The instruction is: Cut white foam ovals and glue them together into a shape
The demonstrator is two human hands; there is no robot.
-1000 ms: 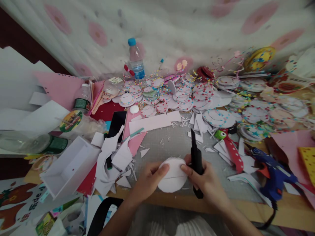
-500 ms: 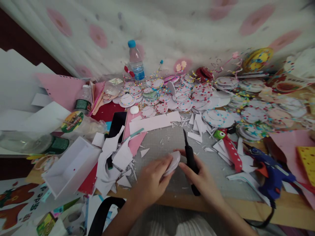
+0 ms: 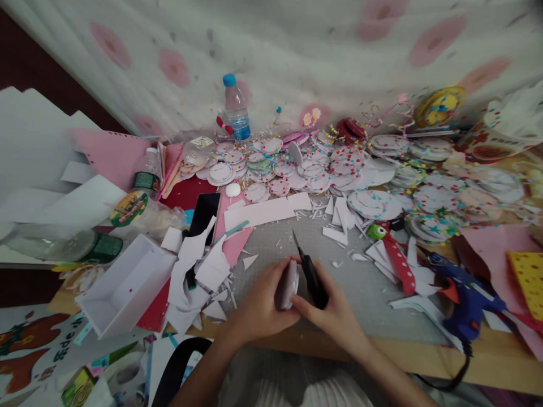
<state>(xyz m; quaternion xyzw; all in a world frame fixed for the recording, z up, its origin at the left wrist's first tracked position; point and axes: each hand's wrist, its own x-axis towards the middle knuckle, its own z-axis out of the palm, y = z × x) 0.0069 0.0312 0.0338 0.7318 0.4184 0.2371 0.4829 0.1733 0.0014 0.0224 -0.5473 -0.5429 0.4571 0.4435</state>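
Observation:
My left hand [image 3: 267, 302] is closed around a small white foam disc [image 3: 289, 285], which stands on edge near the front of the grey cutting mat [image 3: 365, 288]. In my right hand [image 3: 333, 311] is a black craft knife [image 3: 311, 277], its thin blade pointing up and away from me. The right thumb touches the near edge of the disc, and the knife is just right of it. White foam offcuts [image 3: 335, 233] and a small curl of foam lie on the mat beyond my hands.
Stacks of white discs with coloured dots [image 3: 314, 164] line the back. A blue glue gun [image 3: 470, 305] lies at the right. To the left are a white box [image 3: 127, 282], a phone [image 3: 205, 215] and foam scraps [image 3: 184, 271]. A water bottle [image 3: 237, 110] stands behind.
Both hands have drawn closer together. The disc has turned more upright in my left hand, and the knife has moved left beside it. A small white curl now lies on the mat.

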